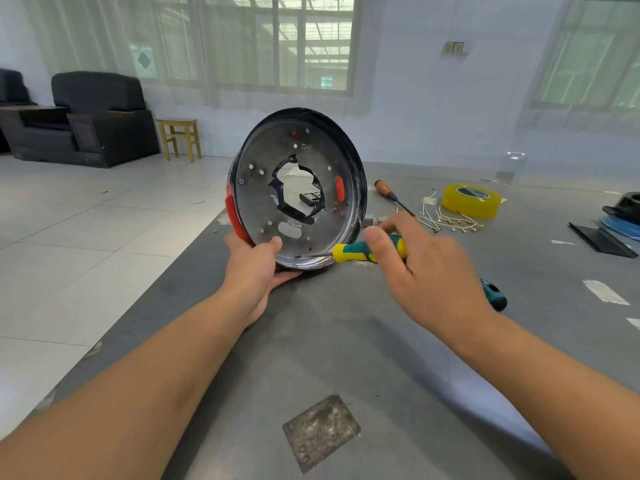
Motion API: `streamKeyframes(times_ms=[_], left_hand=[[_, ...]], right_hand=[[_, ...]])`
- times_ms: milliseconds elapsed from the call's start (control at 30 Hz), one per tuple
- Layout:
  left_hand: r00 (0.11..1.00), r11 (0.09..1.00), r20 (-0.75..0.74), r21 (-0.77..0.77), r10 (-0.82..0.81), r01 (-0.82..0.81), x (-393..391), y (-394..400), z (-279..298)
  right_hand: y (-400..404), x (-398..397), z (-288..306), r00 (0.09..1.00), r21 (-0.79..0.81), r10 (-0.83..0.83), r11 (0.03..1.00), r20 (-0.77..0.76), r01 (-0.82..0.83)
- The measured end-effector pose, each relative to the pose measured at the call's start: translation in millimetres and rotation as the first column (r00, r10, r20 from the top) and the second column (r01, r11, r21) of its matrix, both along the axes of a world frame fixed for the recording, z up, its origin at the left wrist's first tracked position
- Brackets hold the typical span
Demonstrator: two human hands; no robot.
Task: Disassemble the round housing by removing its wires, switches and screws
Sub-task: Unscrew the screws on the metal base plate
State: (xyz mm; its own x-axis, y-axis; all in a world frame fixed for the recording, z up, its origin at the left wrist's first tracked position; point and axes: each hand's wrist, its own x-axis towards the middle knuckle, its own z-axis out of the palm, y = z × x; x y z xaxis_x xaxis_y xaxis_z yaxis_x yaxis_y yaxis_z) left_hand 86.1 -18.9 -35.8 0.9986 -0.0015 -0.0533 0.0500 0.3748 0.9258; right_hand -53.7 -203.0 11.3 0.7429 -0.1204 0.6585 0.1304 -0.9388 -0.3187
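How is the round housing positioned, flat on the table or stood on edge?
On edge: the round housing stands on its rim on the table, its inner face toward the camera, steadied by the left hand.

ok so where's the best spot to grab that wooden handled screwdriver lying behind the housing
Take the brown wooden-handled screwdriver by its rounded wooden handle, the thick end pointing away from the person, near the round metal housing. Come from above, fingers across the handle. It lies flat on the grey table, and its thin shaft runs toward the loose wires, so that end is cluttered and harder to pinch.
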Motion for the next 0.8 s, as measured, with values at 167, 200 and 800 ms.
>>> streamKeyframes(times_ms=[167,200,800], left_hand=[[1.0,1.0,-0.012,-0.019,-0.006,0.006,-0.8,0.0,1.7],[1.0,1.0,-0.012,-0.019,-0.006,0.006,-1.0,0.1,1.8],[1.0,1.0,-0.024,-0.01,-0.006,0.006,-2.4,-0.9,2.0]], right_hand=[[-5.8,0.1,-0.7,0.966,-0.126,0.258,0.959,0.029,-0.253],[-6.1,-0.6,0.4,0.97,-0.182,0.241,0.956,0.044,-0.229],[-8.8,-0.6,4.8,0.981,-0.147,0.18,0.975,0.073,-0.168]])
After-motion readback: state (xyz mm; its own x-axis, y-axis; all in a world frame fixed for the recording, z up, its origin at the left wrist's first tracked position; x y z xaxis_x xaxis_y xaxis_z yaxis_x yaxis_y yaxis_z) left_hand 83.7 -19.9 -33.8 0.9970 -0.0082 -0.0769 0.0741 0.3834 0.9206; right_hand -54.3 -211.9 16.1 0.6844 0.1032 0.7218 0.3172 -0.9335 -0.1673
